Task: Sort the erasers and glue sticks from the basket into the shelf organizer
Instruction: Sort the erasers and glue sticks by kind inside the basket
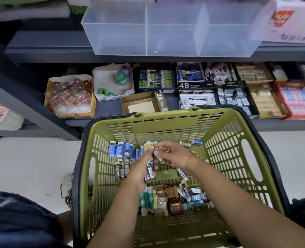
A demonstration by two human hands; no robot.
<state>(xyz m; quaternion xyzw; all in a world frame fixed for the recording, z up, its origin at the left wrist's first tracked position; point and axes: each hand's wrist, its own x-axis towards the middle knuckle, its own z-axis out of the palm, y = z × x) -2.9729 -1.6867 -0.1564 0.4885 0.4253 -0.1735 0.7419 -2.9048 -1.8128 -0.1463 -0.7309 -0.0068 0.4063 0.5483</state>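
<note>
A green plastic basket (225, 149) stands on the floor in front of me, with several erasers and glue sticks on its bottom. Blue-sleeved erasers (118, 149) lie at its far left, brown 2B erasers (121, 170) below them, and green-and-white glue sticks (146, 198) nearer me. Both hands are inside the basket. My left hand (139, 171) grips a bundle of dark-sleeved erasers (149, 171). My right hand (171, 152) pinches small erasers at the bundle's top. The clear shelf organizer (171, 29), with three empty compartments, sits on the upper shelf.
The lower shelf holds open boxes of 4B erasers (190, 76), glue sticks (158, 80), an open 2B carton (142, 102) and clear trinkets (70, 95). A dark shelf post (31, 106) slants at the left. Pale floor lies left of the basket; my knee (17, 221) is at lower left.
</note>
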